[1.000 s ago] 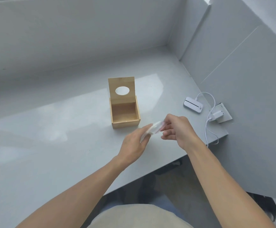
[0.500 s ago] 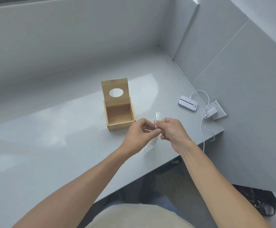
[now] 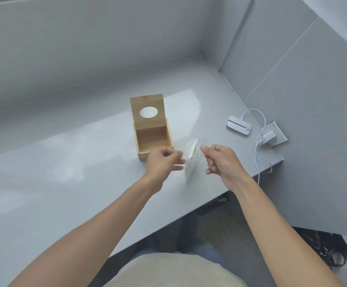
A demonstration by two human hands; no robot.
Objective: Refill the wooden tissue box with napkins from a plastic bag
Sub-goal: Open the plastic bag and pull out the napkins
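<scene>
The wooden tissue box (image 3: 152, 139) stands on the grey counter (image 3: 64, 172), its lid with an oval hole swung upright at the back; the inside looks empty. Just in front and to the right of it, a small clear plastic bag (image 3: 191, 157) hangs between my hands above the counter. My left hand (image 3: 164, 160) pinches the bag's left edge and my right hand (image 3: 220, 160) pinches its right edge, so the mouth is pulled apart. What the bag contains is too faint to tell.
A white flat device (image 3: 238, 125) lies at the counter's right end, cabled to a white charger (image 3: 268, 138) in a wall socket. Grey walls close the back and right. The counter's front edge runs diagonally below my hands. A black patterned bag (image 3: 325, 245) sits on the floor.
My hands have moved apart, spreading the plastic bag open between them; half a second ago they were pinched together on it.
</scene>
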